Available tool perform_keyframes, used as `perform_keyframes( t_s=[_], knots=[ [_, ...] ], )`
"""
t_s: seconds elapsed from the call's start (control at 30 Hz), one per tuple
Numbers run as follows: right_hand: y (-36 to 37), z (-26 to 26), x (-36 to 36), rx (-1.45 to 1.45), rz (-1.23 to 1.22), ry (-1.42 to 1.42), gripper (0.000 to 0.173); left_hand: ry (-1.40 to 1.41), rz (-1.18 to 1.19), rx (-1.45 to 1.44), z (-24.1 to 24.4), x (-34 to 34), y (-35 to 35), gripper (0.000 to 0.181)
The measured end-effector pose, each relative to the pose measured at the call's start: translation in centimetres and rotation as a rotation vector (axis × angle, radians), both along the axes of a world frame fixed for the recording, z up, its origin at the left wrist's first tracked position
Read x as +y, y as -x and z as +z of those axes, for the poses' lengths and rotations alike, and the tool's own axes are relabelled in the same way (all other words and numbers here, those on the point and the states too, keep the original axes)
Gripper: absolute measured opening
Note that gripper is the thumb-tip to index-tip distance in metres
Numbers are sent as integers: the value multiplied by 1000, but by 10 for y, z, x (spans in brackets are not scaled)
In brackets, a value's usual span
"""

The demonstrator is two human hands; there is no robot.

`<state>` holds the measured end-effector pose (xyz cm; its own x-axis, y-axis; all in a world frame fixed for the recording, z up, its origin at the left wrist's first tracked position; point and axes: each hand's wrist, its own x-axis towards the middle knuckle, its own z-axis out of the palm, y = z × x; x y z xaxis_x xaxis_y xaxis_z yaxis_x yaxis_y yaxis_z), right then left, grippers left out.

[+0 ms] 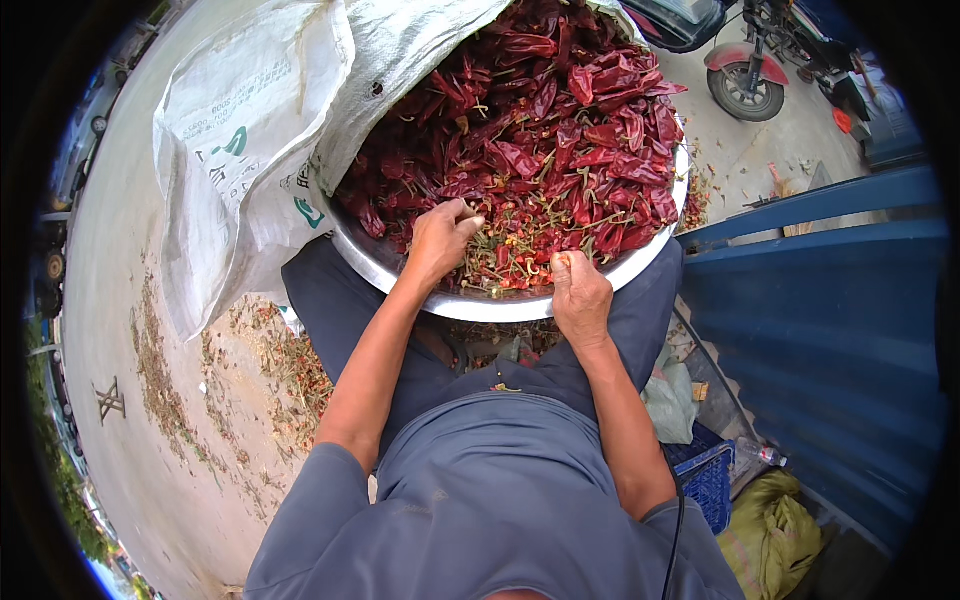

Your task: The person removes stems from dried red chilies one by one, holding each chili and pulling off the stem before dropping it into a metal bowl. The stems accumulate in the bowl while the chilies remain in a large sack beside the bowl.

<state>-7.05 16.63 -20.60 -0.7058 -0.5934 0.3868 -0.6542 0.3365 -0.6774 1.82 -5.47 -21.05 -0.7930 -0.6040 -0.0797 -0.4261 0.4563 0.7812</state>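
A wide steel basin (pixel 450 307) rests across my thighs, heaped with dried red chili peppers (pixel 517 157). Loose stems, seeds and broken pepper bits (pixel 510 255) lie in its near part. My left hand (pixel 442 240) is over the left side of these bits, thumb and fingers drawn together; whether something is pinched there is hidden. At the near right rim, my right hand (pixel 583 296) is curled with the thumb against the forefinger. A small orange spot shows at its fingertips, too small to identify. A white woven sack (pixel 405 67) borders the peppers at the far left.
Another printed part of white sacking (pixel 247 157) hangs at left. Pepper debris (pixel 300 382) litters the concrete. To the right stand a blue corrugated metal panel (pixel 810 315), a blue plastic crate (pixel 705 480), a plastic bottle (pixel 761 452) and a yellow-green sack (pixel 776 525). A parked two-wheeler's front wheel (pixel 746 90) is beyond.
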Motion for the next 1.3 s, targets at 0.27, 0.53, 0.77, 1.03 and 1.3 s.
perform_keyframes(
  t_s=[0.27,0.53,0.77,1.03,1.3],
  knots=[
    [3,1,-4,-49,6,6,19,319,30,-373,-56,-52,52,44],
    [6,-5,-18,-118,36,-101,22,-10,239,126,6,25,-9,31],
    [-6,-5,-38,-509,155,4,48,129,-43,184,15,101,-26,36],
    [-15,16,-24,-615,271,19,44,-683,194,286,35,81,-37,27],
    [-19,20,-21,-351,403,-133,42,161,32,327,36,83,-37,8]
  ],
)
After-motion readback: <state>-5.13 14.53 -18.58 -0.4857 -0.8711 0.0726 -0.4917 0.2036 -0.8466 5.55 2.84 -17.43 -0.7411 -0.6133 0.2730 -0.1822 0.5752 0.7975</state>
